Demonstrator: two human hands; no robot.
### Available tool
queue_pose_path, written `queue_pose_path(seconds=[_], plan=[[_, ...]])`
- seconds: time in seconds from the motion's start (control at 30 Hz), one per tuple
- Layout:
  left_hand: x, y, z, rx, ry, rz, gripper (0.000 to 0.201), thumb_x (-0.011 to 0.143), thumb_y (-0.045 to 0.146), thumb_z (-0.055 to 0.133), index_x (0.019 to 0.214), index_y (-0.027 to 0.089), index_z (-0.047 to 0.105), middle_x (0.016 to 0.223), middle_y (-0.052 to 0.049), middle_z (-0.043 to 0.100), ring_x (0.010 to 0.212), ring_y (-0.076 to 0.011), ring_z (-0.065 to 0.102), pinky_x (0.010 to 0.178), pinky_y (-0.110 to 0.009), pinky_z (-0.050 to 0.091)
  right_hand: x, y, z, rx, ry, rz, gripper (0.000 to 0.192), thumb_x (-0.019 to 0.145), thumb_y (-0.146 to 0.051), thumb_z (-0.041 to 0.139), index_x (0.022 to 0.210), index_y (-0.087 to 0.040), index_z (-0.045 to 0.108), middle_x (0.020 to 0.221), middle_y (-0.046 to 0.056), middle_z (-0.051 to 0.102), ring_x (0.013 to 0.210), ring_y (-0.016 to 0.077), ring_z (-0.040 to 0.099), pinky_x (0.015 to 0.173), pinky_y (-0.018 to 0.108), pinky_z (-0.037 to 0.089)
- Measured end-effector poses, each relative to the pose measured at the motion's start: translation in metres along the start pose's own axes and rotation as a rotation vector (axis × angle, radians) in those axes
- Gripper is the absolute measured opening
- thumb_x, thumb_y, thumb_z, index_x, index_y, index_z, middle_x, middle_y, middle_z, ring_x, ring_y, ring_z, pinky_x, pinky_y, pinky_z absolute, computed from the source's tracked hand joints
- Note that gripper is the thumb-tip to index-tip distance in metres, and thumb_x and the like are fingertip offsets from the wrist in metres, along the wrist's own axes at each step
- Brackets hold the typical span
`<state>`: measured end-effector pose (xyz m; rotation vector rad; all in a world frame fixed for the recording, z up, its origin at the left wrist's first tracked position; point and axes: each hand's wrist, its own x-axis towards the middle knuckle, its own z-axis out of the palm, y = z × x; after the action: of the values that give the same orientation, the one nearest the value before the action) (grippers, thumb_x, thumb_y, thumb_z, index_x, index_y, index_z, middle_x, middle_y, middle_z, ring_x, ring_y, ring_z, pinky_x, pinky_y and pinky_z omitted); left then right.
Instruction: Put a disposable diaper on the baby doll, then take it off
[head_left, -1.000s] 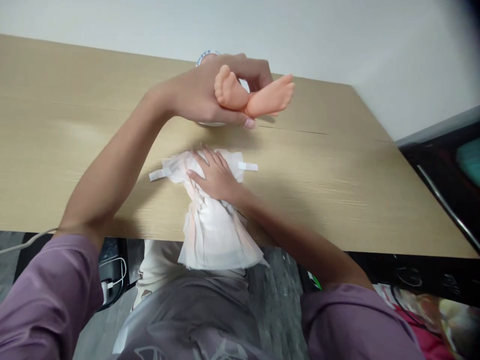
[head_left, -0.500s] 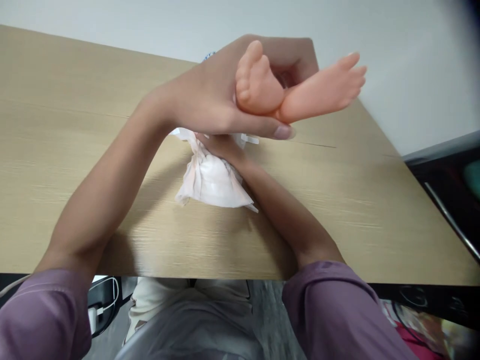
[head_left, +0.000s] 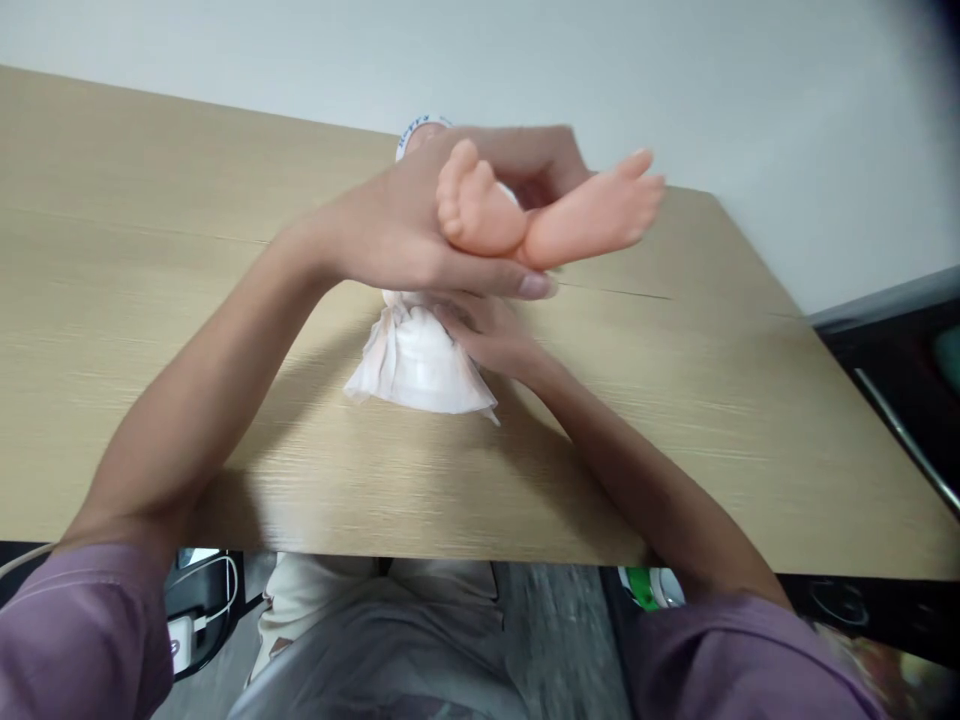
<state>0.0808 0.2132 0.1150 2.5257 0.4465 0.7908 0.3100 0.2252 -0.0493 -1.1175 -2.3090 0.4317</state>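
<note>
- The left hand (head_left: 390,225) was closed around the doll's legs (head_left: 480,205) at the ankles, thumb below, both soles outside the grip; the right foot-end pointed toward the surface's far right corner.
- This grip was raised above the surface (head_left: 675,430), between its middle and its far edge.
- The right hand (head_left: 487,330) lay lower, at the right side of the diaper (head_left: 416,365), fingertips partly hidden beneath the left; whether it pinched anything, I could not tell.
- The diaper lay short of the surface's middle, its flared end facing the near edge, with a strip of surface between them; its other end was covered by the hands.
- A white rim with blue lettering (head_left: 407,135) showed behind the left wrist, at the far edge.
- The surface stretched broadly toward its left and right ends.
- Beyond the far edge rose a pale wall (head_left: 600,70); a dark object (head_left: 885,380) bordered the right edge.
</note>
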Motion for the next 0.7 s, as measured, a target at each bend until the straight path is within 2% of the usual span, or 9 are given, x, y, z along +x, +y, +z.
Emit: queue_pose_path(seconds=[0.1, 0.17, 0.27, 0.37, 0.43, 0.5, 0.57, 0.63, 0.7], plan=[[-0.009, -0.01, 0.017, -0.16, 0.014, 0.06, 0.038, 0.1, 0.044, 0.092, 0.127, 0.022, 0.076, 0.128, -0.009, 0.083, 0.119, -0.0259, 0.08, 0.102, -0.038, 0.062, -0.048, 0.001, -0.014, 0.02, 0.242, 0.037, 0.045, 0.119, -0.059, 0.05, 0.131, -0.026, 0.078, 0.132, 0.014, 0.085, 0.131, 0.0374, 0.078, 0.119, 0.061, 0.062], [-0.016, -0.013, 0.028, -0.161, -0.022, 0.043, 0.039, 0.1, 0.049, 0.091, 0.126, 0.023, 0.078, 0.123, -0.008, 0.082, 0.113, -0.0257, 0.078, 0.099, -0.039, 0.061, -0.067, 0.003, -0.02, 0.033, 0.38, 0.061, 0.046, 0.116, -0.064, 0.054, 0.135, -0.027, 0.074, 0.126, 0.015, 0.083, 0.125, 0.0376, 0.079, 0.114, 0.061, 0.064], [-0.024, -0.012, 0.039, -0.086, -0.041, 0.021, 0.039, 0.098, 0.056, 0.089, 0.121, 0.026, 0.079, 0.116, -0.008, 0.082, 0.11, -0.0286, 0.075, 0.101, -0.046, 0.059, -0.075, -0.004, -0.022, 0.022, 0.466, 0.044, 0.064, 0.11, -0.071, 0.062, 0.156, -0.026, 0.061, 0.148, 0.02, 0.075, 0.143, 0.0399, 0.072, 0.121, 0.063, 0.061], [-0.032, -0.008, 0.049, -0.052, -0.003, 0.042, 0.037, 0.098, 0.055, 0.088, 0.122, 0.029, 0.079, 0.125, -0.007, 0.084, 0.117, -0.0297, 0.075, 0.113, -0.051, 0.057, -0.067, -0.021, -0.019, -0.011, 0.373, 0.003, 0.083, 0.107, -0.07, 0.069, 0.173, -0.025, 0.045, 0.174, 0.02, 0.058, 0.164, 0.0392, 0.057, 0.133, 0.062, 0.053], [-0.04, -0.007, 0.056, -0.05, 0.048, 0.036, 0.043, 0.098, 0.055, 0.087, 0.131, 0.029, 0.077, 0.138, -0.009, 0.082, 0.127, -0.0306, 0.075, 0.117, -0.052, 0.056, -0.06, -0.033, -0.018, -0.02, 0.28, 0.003, 0.087, 0.107, -0.064, 0.07, 0.178, -0.024, 0.04, 0.179, 0.018, 0.056, 0.166, 0.0376, 0.056, 0.136, 0.06, 0.052], [-0.05, -0.007, 0.061, -0.043, 0.111, 0.009, 0.058, 0.096, 0.059, 0.089, 0.142, 0.028, 0.072, 0.147, -0.012, 0.078, 0.133, -0.0324, 0.073, 0.117, -0.053, 0.058, -0.056, -0.039, -0.022, -0.012, 0.233, -0.027, 0.078, 0.109, -0.059, 0.065, 0.176, -0.023, 0.046, 0.175, 0.016, 0.062, 0.163, 0.0361, 0.06, 0.137, 0.06, 0.051], [-0.064, -0.011, 0.06, -0.016, 0.139, -0.014, 0.068, 0.093, 0.061, 0.09, 0.147, 0.026, 0.07, 0.148, -0.013, 0.076, 0.135, -0.0335, 0.072, 0.117, -0.055, 0.059, -0.058, -0.036, -0.03, 0.006, 0.225, -0.144, 0.061, 0.112, -0.053, 0.055, 0.164, -0.021, 0.06, 0.164, 0.014, 0.071, 0.158, 0.0345, 0.065, 0.141, 0.062, 0.046], [-0.082, -0.017, 0.054, 0.036, 0.109, -0.04, 0.065, 0.095, 0.062, 0.088, 0.148, 0.028, 0.071, 0.147, -0.009, 0.077, 0.135, -0.033, 0.071, 0.121, -0.057, 0.057, -0.064, -0.025, -0.039, 0.021, 0.196, -0.268, 0.053, 0.114, -0.05, 0.047, 0.153, -0.023, 0.07, 0.157, 0.013, 0.077, 0.158, 0.0326, 0.066, 0.144, 0.061, 0.04], [-0.102, -0.027, 0.044, 0.098, 0.039, -0.078, 0.055, 0.101, 0.059, 0.082, 0.149, 0.034, 0.074, 0.149, -0.003, 0.078, 0.138, -0.0332, 0.07, 0.128, -0.059, 0.054, -0.072, -0.009, -0.045, 0.007, 0.129, -0.309, 0.052, 0.116, -0.051, 0.043, 0.15, -0.026, 0.074, 0.157, 0.011, 0.078, 0.161, 0.0318, 0.064, 0.144, 0.06, 0.041]])
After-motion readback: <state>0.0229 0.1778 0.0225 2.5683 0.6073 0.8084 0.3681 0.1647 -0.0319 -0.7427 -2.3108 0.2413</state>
